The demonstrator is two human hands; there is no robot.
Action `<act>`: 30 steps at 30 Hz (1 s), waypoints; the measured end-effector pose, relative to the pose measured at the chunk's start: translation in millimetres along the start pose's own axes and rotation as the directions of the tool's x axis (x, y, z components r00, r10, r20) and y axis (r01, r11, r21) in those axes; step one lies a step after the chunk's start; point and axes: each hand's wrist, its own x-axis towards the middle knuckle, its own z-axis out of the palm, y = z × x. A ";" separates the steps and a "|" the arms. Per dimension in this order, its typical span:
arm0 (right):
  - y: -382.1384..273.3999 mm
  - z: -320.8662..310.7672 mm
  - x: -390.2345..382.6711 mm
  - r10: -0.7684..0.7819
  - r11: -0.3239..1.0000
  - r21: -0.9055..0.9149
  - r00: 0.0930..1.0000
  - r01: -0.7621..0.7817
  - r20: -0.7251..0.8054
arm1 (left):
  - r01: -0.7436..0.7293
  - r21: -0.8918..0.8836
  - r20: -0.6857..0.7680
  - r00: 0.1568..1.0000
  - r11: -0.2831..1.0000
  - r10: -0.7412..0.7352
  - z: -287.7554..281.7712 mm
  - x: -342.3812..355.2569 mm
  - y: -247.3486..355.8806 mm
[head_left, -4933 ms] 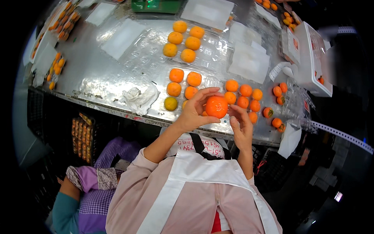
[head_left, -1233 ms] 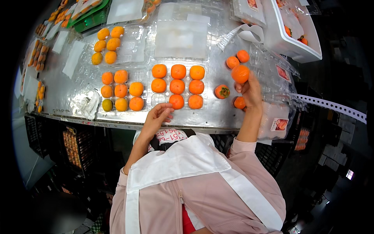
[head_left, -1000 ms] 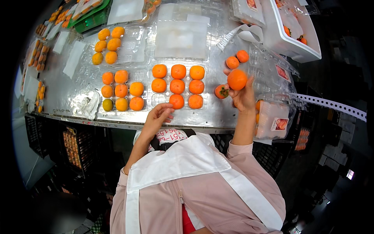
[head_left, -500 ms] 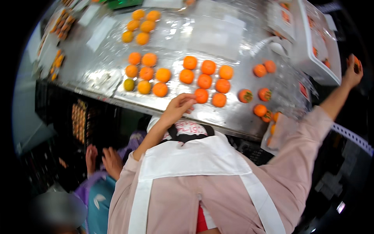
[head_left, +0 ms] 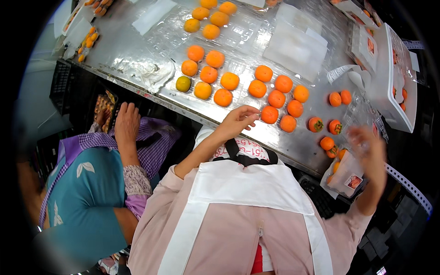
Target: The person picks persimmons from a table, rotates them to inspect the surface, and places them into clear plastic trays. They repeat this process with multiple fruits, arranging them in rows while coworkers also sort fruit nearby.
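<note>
My left hand (head_left: pixel 238 120) is over the near edge of the metal table, fingers loosely bent and apart with nothing between them. Its fingertips are right beside an orange persimmon (head_left: pixel 269 115), the nearest in a clear tray holding rows of persimmons (head_left: pixel 276 99); whether they touch is unclear. Smeared by motion, my right hand (head_left: pixel 369 146) is above the table's right end, next to a printed plastic bag (head_left: pixel 344 176) with orange fruit in it. Its fingers and anything in them cannot be made out. Loose persimmons (head_left: pixel 316 124), some showing green calyxes, are scattered between my hands.
More trays of persimmons (head_left: pixel 208 74) stand left and farther back, one fruit greenish. White sheets (head_left: pixel 293 43) and crumpled plastic (head_left: pixel 151 73) lie on the metal table (head_left: pixel 110 55). At right is a white box (head_left: pixel 403 91) of packed fruit. A co-worker's hand (head_left: pixel 127 123) is at left.
My right hand has come back from the far right, where it held a persimmon, toward the bag. My left hand stays beside the same persimmon. The view has shifted, showing more of the co-worker.
</note>
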 end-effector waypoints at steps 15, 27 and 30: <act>-103.9 176.2 -74.5 0.051 0.965 0.100 0.551 -0.241 0.833 | -0.048 -0.044 0.201 0.978 0.998 0.056 -26.3 3.9 20.3; -140.5 181.2 -46.0 0.167 0.932 0.118 0.694 -0.343 0.700 | -0.024 -0.077 0.195 0.980 0.997 0.039 -65.6 3.6 30.5; -147.2 180.8 -45.6 0.185 0.924 0.112 0.685 -0.365 0.705 | -0.066 -0.102 0.172 0.982 0.993 0.083 -76.0 6.5 27.3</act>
